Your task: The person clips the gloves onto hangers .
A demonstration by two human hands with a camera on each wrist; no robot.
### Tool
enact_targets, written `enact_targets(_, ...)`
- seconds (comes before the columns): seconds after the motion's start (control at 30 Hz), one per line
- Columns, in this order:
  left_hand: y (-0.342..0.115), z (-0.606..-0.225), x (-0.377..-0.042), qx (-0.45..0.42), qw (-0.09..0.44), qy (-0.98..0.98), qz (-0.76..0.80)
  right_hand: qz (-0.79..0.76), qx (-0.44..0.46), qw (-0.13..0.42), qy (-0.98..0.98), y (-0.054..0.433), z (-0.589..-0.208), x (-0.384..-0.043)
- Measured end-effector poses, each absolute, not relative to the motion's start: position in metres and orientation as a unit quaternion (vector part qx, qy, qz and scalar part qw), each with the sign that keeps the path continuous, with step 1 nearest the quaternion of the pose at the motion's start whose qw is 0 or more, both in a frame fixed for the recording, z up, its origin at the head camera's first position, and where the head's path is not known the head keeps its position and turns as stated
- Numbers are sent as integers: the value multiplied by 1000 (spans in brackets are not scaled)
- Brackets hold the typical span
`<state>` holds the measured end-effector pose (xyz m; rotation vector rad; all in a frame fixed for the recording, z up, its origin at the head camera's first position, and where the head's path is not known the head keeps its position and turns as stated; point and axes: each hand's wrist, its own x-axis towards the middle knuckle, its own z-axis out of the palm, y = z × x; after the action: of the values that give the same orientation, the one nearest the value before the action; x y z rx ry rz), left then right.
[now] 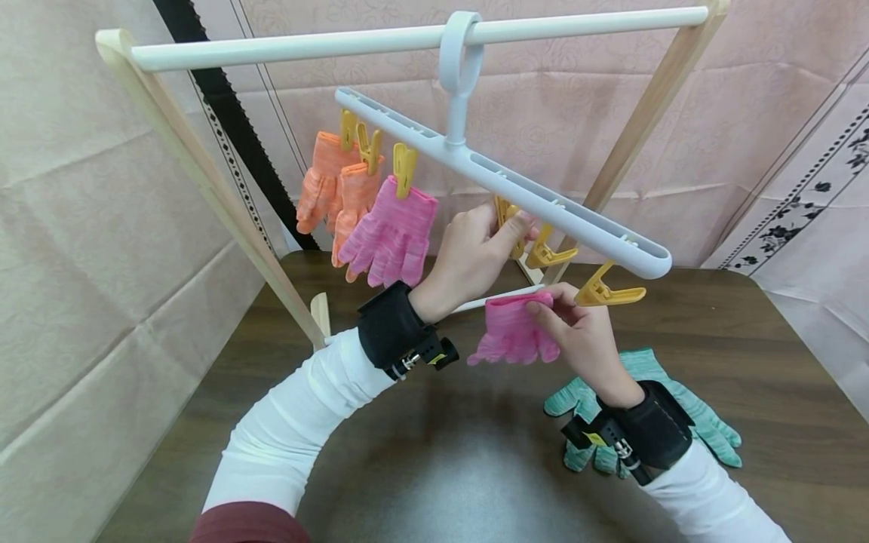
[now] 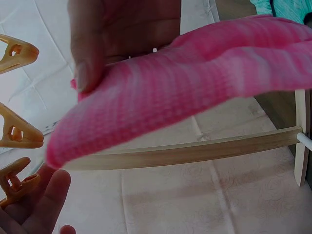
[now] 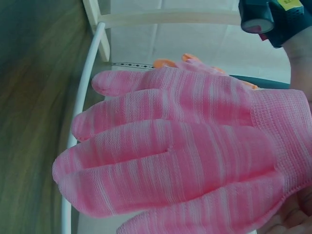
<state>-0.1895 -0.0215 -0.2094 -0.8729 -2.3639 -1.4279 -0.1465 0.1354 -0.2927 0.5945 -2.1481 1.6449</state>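
My left hand (image 1: 468, 256) pinches a yellow clothespin (image 1: 503, 213) that hangs below the pale blue hanger (image 1: 543, 211). In the left wrist view, its fingers lie around that clothespin (image 2: 19, 180). My right hand (image 1: 584, 335) holds a pink striped glove (image 1: 517, 332) by its cuff, thumb in front, with the glove's fingers pointing down. The cuff is below the clothespin and apart from it in the head view. In the right wrist view the pink glove (image 3: 185, 146) spreads across most of the frame. Two more yellow clothespins (image 1: 609, 289) dangle at the hanger's right end.
Orange gloves (image 1: 324, 177) and another pink glove (image 1: 394, 234) hang from clothespins on the hanger's left half. A white rod (image 1: 305, 47) on a wooden frame (image 1: 204, 181) carries the hanger. Teal gloves (image 1: 699, 415) lie on the brown table (image 1: 421, 452) beneath my right forearm.
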Motion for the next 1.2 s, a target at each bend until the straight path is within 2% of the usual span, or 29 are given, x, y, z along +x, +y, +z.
enact_targets(0.43,-22,-211,-190,-295,120,-808,-496,625,274,221,-697,132,-283,-145)
enact_targets(1.2,-23,-212,-191,-290,120,-809,-497,632,286,266,-669,130,-271,-144)
